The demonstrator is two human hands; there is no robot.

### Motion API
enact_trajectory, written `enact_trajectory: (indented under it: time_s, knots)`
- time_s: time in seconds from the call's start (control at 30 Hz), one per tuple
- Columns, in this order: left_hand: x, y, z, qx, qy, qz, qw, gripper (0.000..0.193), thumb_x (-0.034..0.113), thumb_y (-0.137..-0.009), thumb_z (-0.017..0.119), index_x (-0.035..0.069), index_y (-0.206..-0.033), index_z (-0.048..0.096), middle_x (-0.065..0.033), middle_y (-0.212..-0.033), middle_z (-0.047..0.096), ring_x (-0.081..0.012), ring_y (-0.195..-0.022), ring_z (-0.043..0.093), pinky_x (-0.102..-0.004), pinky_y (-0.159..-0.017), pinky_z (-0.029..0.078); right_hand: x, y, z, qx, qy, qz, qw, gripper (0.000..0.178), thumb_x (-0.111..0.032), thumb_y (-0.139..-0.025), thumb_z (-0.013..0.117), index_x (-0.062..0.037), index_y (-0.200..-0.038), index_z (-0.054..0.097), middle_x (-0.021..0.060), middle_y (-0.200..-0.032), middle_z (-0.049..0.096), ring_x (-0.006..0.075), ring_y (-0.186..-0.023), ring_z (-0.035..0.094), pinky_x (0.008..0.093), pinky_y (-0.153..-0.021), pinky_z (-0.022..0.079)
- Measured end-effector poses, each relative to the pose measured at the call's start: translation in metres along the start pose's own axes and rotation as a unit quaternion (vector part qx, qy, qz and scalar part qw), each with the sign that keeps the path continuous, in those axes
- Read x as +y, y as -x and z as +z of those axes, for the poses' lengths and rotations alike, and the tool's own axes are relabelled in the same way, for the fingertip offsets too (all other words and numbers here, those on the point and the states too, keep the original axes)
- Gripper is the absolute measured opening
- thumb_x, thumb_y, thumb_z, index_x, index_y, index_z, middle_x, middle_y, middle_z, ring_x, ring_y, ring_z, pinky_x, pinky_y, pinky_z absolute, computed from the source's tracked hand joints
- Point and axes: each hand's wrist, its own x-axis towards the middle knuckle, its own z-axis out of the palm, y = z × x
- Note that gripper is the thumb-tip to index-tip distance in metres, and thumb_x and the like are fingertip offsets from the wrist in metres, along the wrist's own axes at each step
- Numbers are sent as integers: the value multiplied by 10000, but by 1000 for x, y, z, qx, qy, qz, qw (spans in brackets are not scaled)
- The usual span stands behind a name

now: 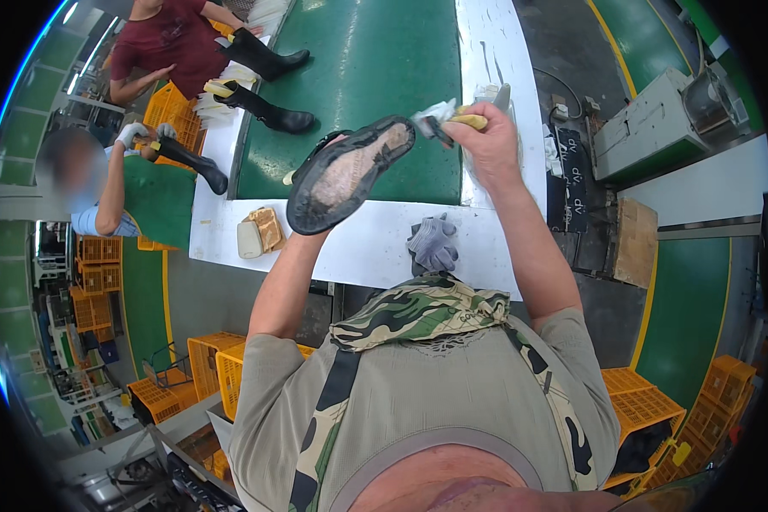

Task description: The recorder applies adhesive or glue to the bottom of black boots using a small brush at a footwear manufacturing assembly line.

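In the head view, the left hand (311, 171) was mostly hidden behind a black boot (350, 175); it seemed to grip the boot from behind, with the worn sole turned up toward the camera. The boot was raised above the white tabletop (350, 247), not touching it. Just to the right of the boot's toe, the right hand (486, 141) was closed around a yellow-handled tool (468, 120), with its tip near the sole's edge. Below and right of the boot, a pair of grey gloves (433, 243) lay on the tabletop. Below and left of the boot lay a tan block (260, 230). Far to the left of the boot, other people handled more black boots (264, 109) beside the green belt (358, 68).
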Motion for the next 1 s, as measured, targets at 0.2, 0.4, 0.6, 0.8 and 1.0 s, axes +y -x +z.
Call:
enact_trajectory:
  time_s: [0.2, 0.4, 0.6, 0.8, 1.0]
  knots:
    - [13, 13, 18, 104, 111, 16, 988, 515, 21, -823, 749, -48, -1306, 583, -156, -1330, 616, -245, -1252, 586, -345, -1104, 434, -4, 4, 22, 18, 71, -11, 997, 172, 58, -836, 728, -12, -901, 585, 66, -844, 643, 121, -733, 637, 263, -644, 543]
    - [25, 23, 28, 138, -131, 149, 970, 459, 88, -724, 802, -13, -1154, 677, -157, -1203, 688, -297, -1211, 626, -373, -1057, 461, 1, 11, 28, -38, -9, 18, 999, 183, 60, -830, 726, -17, -896, 574, 71, -838, 638, 127, -708, 618, 286, -618, 529]
    - [13, 21, 37, 147, -254, 215, 932, 472, 160, -696, 822, 12, -1123, 687, -151, -1148, 706, -313, -1127, 668, -392, -999, 500, -9, 23, 39, -78, -62, 67, 993, 180, 60, -829, 720, -16, -878, 565, 76, -827, 631, 141, -689, 603, 315, -595, 520]
    - [4, 19, 41, 114, -201, 183, 956, 504, 209, -692, 826, 19, -1133, 675, -148, -1106, 712, -350, -1057, 685, -405, -957, 523, -22, 28, 50, -96, -41, 76, 992, 173, 48, -816, 726, 4, -889, 576, 74, -821, 632, 120, -681, 600, 281, -578, 511]
    - [29, 27, 47, 130, -333, 175, 918, 403, 188, -707, 809, 43, -1058, 674, -151, -972, 708, -339, -906, 696, -388, -784, 556, -41, 30, 59, -131, 45, 58, 989, 165, 47, -832, 717, -4, -887, 570, 56, -813, 622, 113, -686, 596, 277, -587, 513]
